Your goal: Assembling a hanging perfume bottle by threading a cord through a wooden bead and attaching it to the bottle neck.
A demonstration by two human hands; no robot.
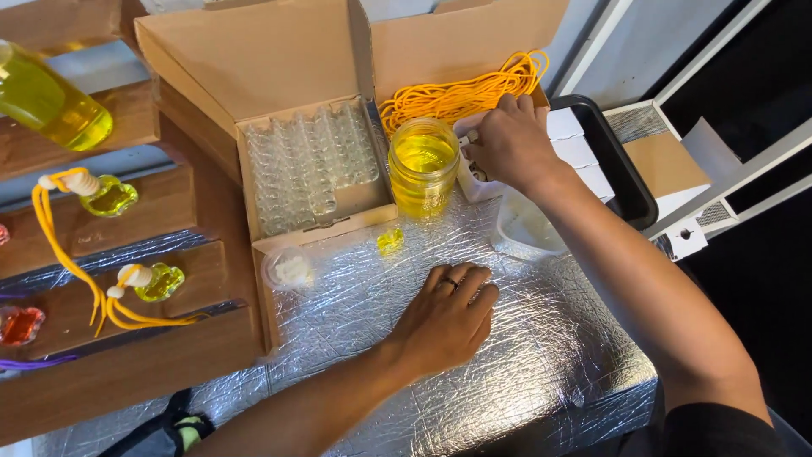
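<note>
My left hand (446,317) rests flat, palm down, on the silver foil-covered table (541,355), a ring on one finger, holding nothing. My right hand (507,144) reaches behind a glass jar of yellow liquid (422,165) and closes its fingers on a small white object at the edge of a white container (474,182). A small filled yellow bottle (390,240) lies on the foil in front of the jar. A bundle of orange cord (461,93) lies just beyond the right hand.
An open cardboard box (254,59) holds several empty clear small bottles (309,165). A clear round lid (286,269) sits beside it. Wooden shelves at left carry finished yellow bottles with cord (156,282) and a large yellow bottle (51,101). A black tray (626,178) with white blocks is at right.
</note>
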